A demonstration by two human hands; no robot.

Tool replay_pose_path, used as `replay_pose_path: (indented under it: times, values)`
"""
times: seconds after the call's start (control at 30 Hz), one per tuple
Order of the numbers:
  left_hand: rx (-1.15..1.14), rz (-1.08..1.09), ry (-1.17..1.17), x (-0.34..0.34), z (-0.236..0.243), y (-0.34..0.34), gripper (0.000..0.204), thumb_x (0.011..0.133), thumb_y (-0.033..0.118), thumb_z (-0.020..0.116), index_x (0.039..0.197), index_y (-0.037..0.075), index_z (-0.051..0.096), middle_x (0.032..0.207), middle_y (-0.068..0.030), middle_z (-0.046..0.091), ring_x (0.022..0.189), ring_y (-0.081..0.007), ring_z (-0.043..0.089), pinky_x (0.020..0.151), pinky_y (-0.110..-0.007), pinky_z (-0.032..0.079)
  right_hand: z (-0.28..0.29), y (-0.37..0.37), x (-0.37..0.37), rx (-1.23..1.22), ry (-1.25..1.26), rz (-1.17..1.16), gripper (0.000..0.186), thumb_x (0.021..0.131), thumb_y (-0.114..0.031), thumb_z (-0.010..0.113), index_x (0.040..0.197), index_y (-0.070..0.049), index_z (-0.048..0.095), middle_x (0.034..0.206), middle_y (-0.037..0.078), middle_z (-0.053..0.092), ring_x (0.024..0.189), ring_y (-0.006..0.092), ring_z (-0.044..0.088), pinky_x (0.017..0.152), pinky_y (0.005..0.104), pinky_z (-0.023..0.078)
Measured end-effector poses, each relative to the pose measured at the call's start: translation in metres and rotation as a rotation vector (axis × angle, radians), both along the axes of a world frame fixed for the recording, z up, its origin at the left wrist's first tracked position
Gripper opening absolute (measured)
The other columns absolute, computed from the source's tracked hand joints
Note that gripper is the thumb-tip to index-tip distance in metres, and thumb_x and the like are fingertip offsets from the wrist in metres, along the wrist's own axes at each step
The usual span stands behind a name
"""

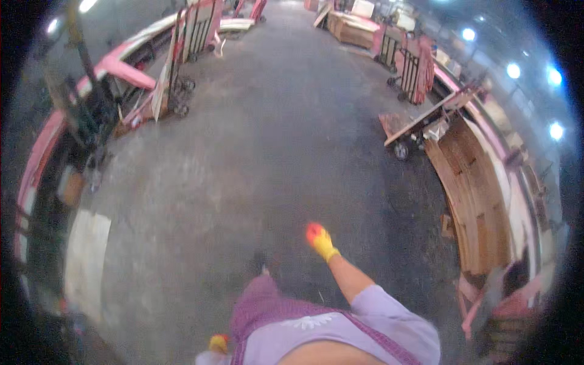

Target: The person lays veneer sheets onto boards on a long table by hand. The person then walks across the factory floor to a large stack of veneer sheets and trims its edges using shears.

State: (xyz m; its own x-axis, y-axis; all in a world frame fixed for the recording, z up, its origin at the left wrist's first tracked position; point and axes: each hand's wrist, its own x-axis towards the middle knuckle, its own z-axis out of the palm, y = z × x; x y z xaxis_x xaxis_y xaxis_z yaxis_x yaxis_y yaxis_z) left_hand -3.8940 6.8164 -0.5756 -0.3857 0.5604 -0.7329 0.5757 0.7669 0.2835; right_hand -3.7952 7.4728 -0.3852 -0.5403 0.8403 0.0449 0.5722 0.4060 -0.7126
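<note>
Purple apron (267, 307) over a lilac shirt (392, 313) is the thing nearest the left glove, right down at the bottom of the view. Left hand (219, 344) sits just beside it, blurred and partly cut off, so can't tell if those fingers are together or apart. Right hand (322, 241), also in yellow and red, is out over the grey floor (243, 152) with nothing visible in it, but it's too smeary to call the grip; my guess is the arm's out for balance, mid-stride. Off left, 1 pale sheet (88, 261) lies low near the edge. Over right, brown cardboard (471, 194) runs along a pink-edged bench (517, 194), probably to stay out of the walkway. Same logic, I reckon, for 1 tilted cart (420, 125) and the hand trucks (410, 70) beyond.
</note>
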Motion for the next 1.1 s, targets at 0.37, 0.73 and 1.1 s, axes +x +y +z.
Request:
replay_pose_path:
  times: [0.37,0.73,1.1]
  values:
    - [0.073,-0.57,0.331,-0.358,0.086,0.469,0.031,0.084,0.03,0.052,0.107,0.013,0.066,0.109,-0.0154,0.064,0.102,-0.0331,0.06,0.087,-0.043,0.048,-0.15,0.044,0.176,-0.384,-0.767,-0.066,0.028,0.079,-0.026,0.059,0.1,-0.009,0.067,0.09,0.012,0.068,0.087,0.0299,0.064,0.081,0.0383,0.048]
    - [0.39,0.429,-0.033,-0.473,0.095,0.747,0.045,0.083,0.037,0.056,0.122,0.014,0.059,0.123,-0.009,0.059,0.117,-0.0244,0.053,0.1,-0.035,0.04,-0.14,0.265,0.04,-0.333,-0.994,0.243,0.018,0.076,-0.017,0.057,0.086,-0.012,0.07,0.09,0.012,0.069,0.087,0.0289,0.066,0.073,0.0436,0.051]
    - [0.157,-0.194,0.245,-0.524,-0.019,0.743,0.033,0.078,0.032,0.055,0.101,0.011,0.066,0.101,-0.0135,0.067,0.097,-0.0318,0.063,0.08,-0.039,0.05,-0.003,0.703,-0.406,-0.318,0.146,-0.311,0.031,0.08,-0.024,0.061,0.106,-0.006,0.063,0.099,0.011,0.067,0.094,0.0244,0.062,0.084,0.0338,0.048]
